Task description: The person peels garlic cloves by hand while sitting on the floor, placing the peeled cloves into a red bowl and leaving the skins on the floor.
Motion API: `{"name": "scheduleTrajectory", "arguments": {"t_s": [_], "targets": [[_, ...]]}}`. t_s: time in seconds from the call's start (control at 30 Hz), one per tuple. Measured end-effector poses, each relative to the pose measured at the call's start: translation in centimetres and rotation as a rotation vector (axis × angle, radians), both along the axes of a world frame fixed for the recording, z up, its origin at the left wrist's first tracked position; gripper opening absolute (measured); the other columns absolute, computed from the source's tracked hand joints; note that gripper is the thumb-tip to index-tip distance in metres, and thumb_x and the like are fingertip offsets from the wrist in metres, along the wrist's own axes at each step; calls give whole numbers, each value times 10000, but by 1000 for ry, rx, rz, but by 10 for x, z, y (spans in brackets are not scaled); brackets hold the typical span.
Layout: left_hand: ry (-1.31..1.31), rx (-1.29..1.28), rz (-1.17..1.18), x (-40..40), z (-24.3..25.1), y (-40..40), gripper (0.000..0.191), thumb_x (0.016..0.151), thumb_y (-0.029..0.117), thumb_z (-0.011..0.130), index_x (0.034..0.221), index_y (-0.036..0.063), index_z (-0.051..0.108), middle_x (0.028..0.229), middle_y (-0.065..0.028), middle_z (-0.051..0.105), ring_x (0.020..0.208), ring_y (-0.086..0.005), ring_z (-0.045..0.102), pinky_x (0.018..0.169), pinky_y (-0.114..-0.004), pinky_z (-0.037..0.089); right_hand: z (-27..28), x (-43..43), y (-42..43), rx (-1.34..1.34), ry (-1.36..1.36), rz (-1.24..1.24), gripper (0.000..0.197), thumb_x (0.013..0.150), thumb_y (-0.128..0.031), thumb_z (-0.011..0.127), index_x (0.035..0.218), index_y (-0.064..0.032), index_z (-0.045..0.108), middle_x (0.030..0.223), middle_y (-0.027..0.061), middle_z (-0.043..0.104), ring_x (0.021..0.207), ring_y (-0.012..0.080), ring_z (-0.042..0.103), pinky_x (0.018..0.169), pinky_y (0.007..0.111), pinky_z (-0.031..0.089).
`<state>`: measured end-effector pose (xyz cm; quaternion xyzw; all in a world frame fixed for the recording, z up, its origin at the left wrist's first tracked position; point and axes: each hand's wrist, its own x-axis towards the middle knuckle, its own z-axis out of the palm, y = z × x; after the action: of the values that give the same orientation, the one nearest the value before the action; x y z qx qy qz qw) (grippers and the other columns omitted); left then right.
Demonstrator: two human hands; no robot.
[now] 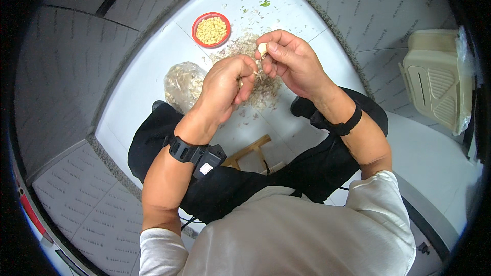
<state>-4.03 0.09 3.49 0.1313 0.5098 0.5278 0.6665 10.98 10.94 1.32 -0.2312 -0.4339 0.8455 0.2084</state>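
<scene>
Between the thumb and fingers of my right hand point(293, 59) is a pale garlic clove point(262, 49). My left hand point(232, 82) is curled just left of it, with a small pale piece, seemingly garlic or skin, at its fingertips. The two hands are close together but apart. Below them a heap of dry garlic skins point(264, 92) lies on the white tiled floor. A red plastic basket point(193, 38) beyond my left hand holds many peeled cloves. Beside my left wrist sits a clear plastic bag point(184, 82) with pale contents, perhaps unpeeled garlic.
Green leaf scraps point(264, 3) are scattered on the floor at the far side. A wooden frame point(249, 149) lies between my legs. At the right stands a beige plastic container point(437, 80) partly wrapped in clear film. Dark speckled stone strips point(333, 27) border the white tiles.
</scene>
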Motion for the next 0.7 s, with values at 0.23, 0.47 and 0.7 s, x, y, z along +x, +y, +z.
{"name": "scheduleTrajectory", "arguments": {"t_s": [0.23,0.47,0.7], "targets": [[199,-3,-146,-1,2,0,272,962,255,490,812,52,591,568,-13,489,469,-94,400,441,-241,311,0,4,2,99,-30,-21,218,983,-174,581,1121,-8,610,919,24,638,737,69,574,653,202,475],[254,59,-123,4,-1,1,241,1007,293,498,896,99,590,631,24,513,506,-40,391,458,-197,299,4,4,-2,88,-45,-11,212,971,-174,601,1101,-8,627,836,-1,606,716,51,548,633,189,456],[716,179,-188,6,-9,1,270,1022,283,509,905,60,606,654,4,535,598,-74,469,548,-248,381,10,6,-2,370,-256,34,151,960,-134,580,1034,-8,615,778,14,613,623,57,539,559,209,466]]}}
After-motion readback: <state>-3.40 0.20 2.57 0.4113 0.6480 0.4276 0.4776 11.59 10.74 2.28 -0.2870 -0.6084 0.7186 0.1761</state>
